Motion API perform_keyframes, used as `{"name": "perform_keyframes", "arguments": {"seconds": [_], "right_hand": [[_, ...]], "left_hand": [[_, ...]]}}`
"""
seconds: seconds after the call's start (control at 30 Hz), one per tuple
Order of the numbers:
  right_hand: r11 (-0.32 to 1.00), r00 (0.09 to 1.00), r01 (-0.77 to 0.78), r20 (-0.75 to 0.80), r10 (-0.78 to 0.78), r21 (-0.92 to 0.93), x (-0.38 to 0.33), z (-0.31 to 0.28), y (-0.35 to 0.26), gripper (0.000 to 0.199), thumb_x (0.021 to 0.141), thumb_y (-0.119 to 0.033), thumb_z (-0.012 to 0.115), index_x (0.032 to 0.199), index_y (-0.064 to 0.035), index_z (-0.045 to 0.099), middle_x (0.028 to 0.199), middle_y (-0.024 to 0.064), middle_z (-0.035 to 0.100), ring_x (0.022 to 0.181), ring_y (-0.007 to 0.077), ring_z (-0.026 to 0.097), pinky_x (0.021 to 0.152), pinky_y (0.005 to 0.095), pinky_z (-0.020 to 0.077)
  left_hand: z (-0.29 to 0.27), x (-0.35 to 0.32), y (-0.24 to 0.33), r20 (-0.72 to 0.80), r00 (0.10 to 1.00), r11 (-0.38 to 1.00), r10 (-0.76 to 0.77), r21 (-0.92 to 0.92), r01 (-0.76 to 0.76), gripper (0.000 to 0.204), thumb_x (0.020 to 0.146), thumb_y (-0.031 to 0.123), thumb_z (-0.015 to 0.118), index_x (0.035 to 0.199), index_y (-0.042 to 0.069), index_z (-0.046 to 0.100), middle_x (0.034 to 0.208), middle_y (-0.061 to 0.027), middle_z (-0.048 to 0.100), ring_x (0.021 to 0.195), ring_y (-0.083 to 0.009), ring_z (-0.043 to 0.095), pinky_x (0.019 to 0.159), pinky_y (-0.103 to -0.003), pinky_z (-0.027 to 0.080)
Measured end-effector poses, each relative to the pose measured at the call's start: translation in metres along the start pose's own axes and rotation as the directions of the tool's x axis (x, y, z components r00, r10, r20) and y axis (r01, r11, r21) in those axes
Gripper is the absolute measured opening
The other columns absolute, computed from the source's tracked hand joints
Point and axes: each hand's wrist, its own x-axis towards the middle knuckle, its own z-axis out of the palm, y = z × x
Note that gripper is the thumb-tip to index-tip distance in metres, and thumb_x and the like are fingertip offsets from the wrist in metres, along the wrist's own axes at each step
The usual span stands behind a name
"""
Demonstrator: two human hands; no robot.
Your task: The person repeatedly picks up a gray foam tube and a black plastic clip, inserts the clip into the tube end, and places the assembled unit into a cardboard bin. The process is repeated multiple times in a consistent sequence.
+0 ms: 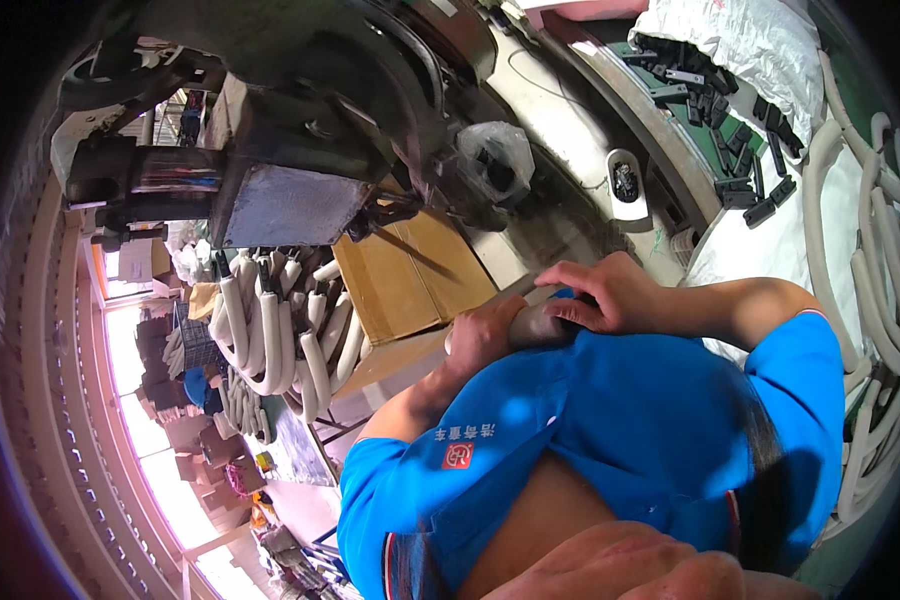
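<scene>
Close against my blue shirt I have a thick grey foam-covered tube [538,328]. My left hand [482,335] is closed around it on the left. My right hand [618,290] is at its right part, with curled fingers and the thumb pressed onto it. The far ends of the tube are hidden by my hands and shirt, so its full shape does not show. Just beyond my left hand lies an open cardboard box [415,270]. Many bent grey foam-covered tubes [270,340] are piled beside the box on the left.
A large dark machine [300,130] with a metal block stands ahead. A clear plastic bag [495,160] hangs near it. Black plastic parts [715,110] spill from a white sack [750,40] at the far right. More grey tubes [875,270] lie right. A white oblong container [625,185] holds small dark pieces.
</scene>
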Motion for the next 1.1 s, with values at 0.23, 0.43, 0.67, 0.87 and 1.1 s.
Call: {"name": "perform_keyframes", "arguments": {"seconds": [0.23,0.43,0.67,0.87,1.1], "right_hand": [[0.994,0.976,-0.060,0.205,0.077,-0.089,0.002,0.012,0.002,0.036,0.089,-0.041,0.056,0.112,-0.0131,0.056,0.076,0.0168,0.064,0.066,0.0390,0.061,0.057,0.0440,0.0485],[0.996,0.963,-0.078,0.258,0.085,-0.035,0.015,0.014,0.008,0.035,0.090,-0.040,0.053,0.110,-0.0114,0.056,0.083,0.0200,0.063,0.072,0.0381,0.062,0.062,0.0432,0.0485],[0.659,0.918,-0.390,0.325,0.226,0.643,0.023,0.015,0.000,0.050,0.098,-0.047,0.034,0.097,-0.0032,0.058,0.085,0.0075,0.057,0.081,0.0162,0.053,0.077,0.0298,0.0433],[0.552,0.841,-0.529,0.309,0.445,0.644,0.028,0.036,-0.014,0.061,0.097,-0.053,0.026,0.080,-0.0052,0.061,0.071,0.0029,0.050,0.071,0.0092,0.046,0.073,0.0227,0.0409],[0.283,0.911,-0.047,-0.075,0.405,0.958,0.059,0.043,-0.008,0.053,0.097,-0.051,0.031,0.103,-0.0040,0.056,0.091,0.0027,0.055,0.087,0.0118,0.050,0.090,0.0298,0.0382]], "left_hand": [[0.013,-0.001,0.006,-0.015,0.999,0.995,0.047,0.091,-0.045,0.038,0.069,0.027,0.066,0.101,0.010,0.056,0.071,-0.0159,0.062,0.068,-0.0350,0.063,0.058,-0.043,0.049],[0.036,-0.008,-0.002,-0.136,0.990,1.000,0.025,0.014,-0.024,0.042,0.070,0.028,0.065,0.107,0.011,0.054,0.074,-0.0156,0.063,0.071,-0.0374,0.062,0.060,-0.045,0.050],[0.020,-0.010,0.005,0.057,0.998,0.999,-0.032,-0.006,0.032,0.034,0.071,0.026,0.063,0.098,0.007,0.055,0.081,-0.0150,0.064,0.075,-0.0376,0.062,0.064,-0.045,0.050],[0.028,-0.013,-0.001,0.118,0.992,0.998,-0.045,0.038,0.041,0.032,0.071,0.027,0.064,0.094,0.007,0.055,0.081,-0.0146,0.064,0.076,-0.0352,0.063,0.064,-0.044,0.050],[0.015,-0.018,-0.016,-0.412,0.903,0.962,-0.123,-0.271,0.007,0.026,0.068,0.007,0.070,0.090,0.002,0.058,0.075,-0.0109,0.064,0.068,-0.0288,0.064,0.062,-0.037,0.052]]}}
